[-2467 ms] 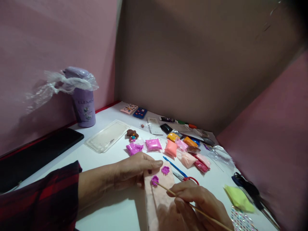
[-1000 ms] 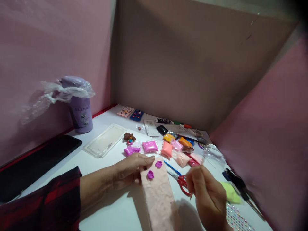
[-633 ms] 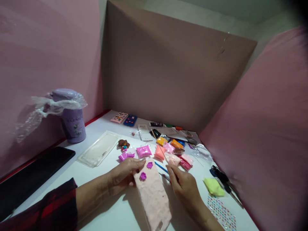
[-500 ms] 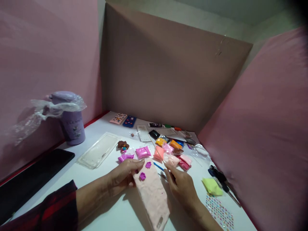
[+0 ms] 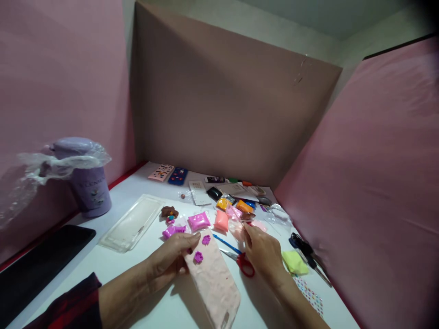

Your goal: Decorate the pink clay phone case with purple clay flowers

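Note:
My left hand (image 5: pixel 168 258) grips the top left corner of a long pale pink slab (image 5: pixel 214 283) lying on the white table (image 5: pixel 113 260), fingers on top and thumb at its edge. Two small purple clay flowers (image 5: pixel 202 248) sit on the slab's far end. My right hand (image 5: pixel 262 249) reaches past the slab to the pile of clay packets. Its fingertips are pinched on a clear packet of pale pink clay (image 5: pixel 236 228). No stick shows in it. Red-handled scissors (image 5: pixel 244 265) and a blue tool (image 5: pixel 222 243) lie just beside that hand.
Magenta (image 5: pixel 198 221), salmon (image 5: pixel 221 220) and orange (image 5: pixel 244 206) clay packets lie behind the slab. A clear plastic tray (image 5: pixel 132 222), a purple cup under plastic film (image 5: pixel 88 189) and a black slab (image 5: pixel 37 262) are at left. Green clay (image 5: pixel 294 262) and dark scissors (image 5: pixel 307 251) are at right. Board walls enclose the table.
The camera has tilted up and back. My right hand left the slab with the thin wooden stick and moved forward to the packets; the stick no longer shows. My left hand stayed on the slab.

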Tool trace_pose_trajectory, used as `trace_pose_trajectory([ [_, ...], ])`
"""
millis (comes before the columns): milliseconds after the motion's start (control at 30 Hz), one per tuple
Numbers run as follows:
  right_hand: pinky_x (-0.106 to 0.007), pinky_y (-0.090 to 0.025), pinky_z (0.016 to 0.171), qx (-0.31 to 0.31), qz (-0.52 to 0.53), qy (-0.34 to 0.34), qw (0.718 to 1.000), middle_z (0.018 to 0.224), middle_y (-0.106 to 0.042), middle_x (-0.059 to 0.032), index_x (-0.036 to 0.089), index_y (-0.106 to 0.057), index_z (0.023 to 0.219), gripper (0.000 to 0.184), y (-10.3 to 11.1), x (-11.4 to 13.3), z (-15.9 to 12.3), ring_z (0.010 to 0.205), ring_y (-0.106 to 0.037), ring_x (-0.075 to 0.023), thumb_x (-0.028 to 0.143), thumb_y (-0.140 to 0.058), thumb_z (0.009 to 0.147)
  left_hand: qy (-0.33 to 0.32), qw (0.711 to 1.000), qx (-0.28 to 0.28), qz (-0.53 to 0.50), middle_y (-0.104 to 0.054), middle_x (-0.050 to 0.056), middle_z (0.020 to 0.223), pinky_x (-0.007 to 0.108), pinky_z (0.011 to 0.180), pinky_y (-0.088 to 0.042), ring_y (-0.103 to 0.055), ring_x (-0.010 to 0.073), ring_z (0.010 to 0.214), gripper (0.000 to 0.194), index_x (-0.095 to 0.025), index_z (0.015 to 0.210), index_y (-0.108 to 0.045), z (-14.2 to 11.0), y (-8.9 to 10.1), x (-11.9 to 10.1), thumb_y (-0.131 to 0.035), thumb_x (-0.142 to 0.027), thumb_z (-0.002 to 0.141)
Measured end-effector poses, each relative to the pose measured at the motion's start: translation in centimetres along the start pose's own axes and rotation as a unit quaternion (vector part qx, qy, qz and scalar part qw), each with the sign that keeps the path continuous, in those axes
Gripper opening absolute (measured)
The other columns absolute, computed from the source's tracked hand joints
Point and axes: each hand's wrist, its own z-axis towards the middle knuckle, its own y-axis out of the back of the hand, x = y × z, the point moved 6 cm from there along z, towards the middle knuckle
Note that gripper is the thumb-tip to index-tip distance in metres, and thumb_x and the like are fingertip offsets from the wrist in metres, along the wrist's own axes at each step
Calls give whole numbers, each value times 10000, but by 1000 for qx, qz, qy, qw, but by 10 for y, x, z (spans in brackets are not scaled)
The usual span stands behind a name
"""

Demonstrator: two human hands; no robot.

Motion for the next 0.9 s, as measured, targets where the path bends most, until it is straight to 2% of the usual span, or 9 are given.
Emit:
trace_pose_trajectory([
  [133,-424,-388,804,-31,-8,-13,999,1168,-572,-203,109,-574,1152,299,16,-3,-4,1023,-531,-321,145,-407,906,-1,1000,-23,-15,-471,-14,540,162,374,-184,-375,53,444,316,-94,743,-637,0,2,-2,-671,-408,744],
  [267,-293,-419,663,49,27,53,997,849,-629,-61,192,-621,848,159,19,6,-23,766,-574,-198,126,-477,861,-17,998,-50,-29,-471,-22,549,158,387,-182,-387,53,458,302,-103,736,-617,0,7,-7,-672,-399,747],
  [400,-287,-375,563,121,20,80,989,740,-615,-45,197,-577,710,174,10,15,-40,650,-558,-191,60,-504,788,-32,997,-68,-26,-499,-19,571,160,413,-240,-423,63,486,270,-116,761,-621,0,11,-11,-669,-381,753],
  [633,-278,-355,525,127,18,66,990,699,-632,-42,198,-580,733,207,5,17,-40,604,-581,-198,11,-501,694,-66,988,-111,-80,-521,-17,575,156,432,-303,-451,59,487,252,-116,723,-612,-1,20,-19,-702,-351,726],
  [700,-288,-348,494,107,21,44,993,635,-619,-39,200,-574,727,168,3,10,-41,524,-564,-199,70,-472,755,-93,980,-130,-115,-505,-32,553,155,419,-301,-440,53,467,219,-129,698,-596,-2,25,-23,-722,-307,707],
  [767,-293,-387,509,50,89,13,995,658,-644,-43,196,-612,877,148,5,0,-42,545,-594,-208,173,-494,792,-109,974,-138,-144,-516,-36,563,155,408,-294,-448,49,465,193,-136,703,-595,-3,29,-25,-735,-268,693],
  [800,-296,-415,534,23,138,-2,990,728,-671,-54,195,-602,1024,252,6,-4,-43,585,-616,-213,204,-513,789,-114,971,-140,-154,-521,-39,573,152,412,-301,-450,44,466,170,-141,725,-601,-3,30,-26,-732,-245,696],
  [833,-300,-441,567,-4,195,-35,980,766,-674,-56,196,-584,1096,307,7,-10,-44,598,-615,-203,226,-521,796,-116,969,-141,-164,-523,-45,578,150,414,-309,-447,39,460,149,-147,734,-603,-4,31,-26,-727,-221,699],
  [900,-275,-447,524,7,340,-97,935,717,-638,-30,197,-586,1091,319,2,-15,-45,548,-570,-174,320,-578,796,-114,966,-139,-183,-552,-44,617,156,449,-363,-492,49,496,119,-163,751,-604,-5,31,-26,-712,-179,704],
])
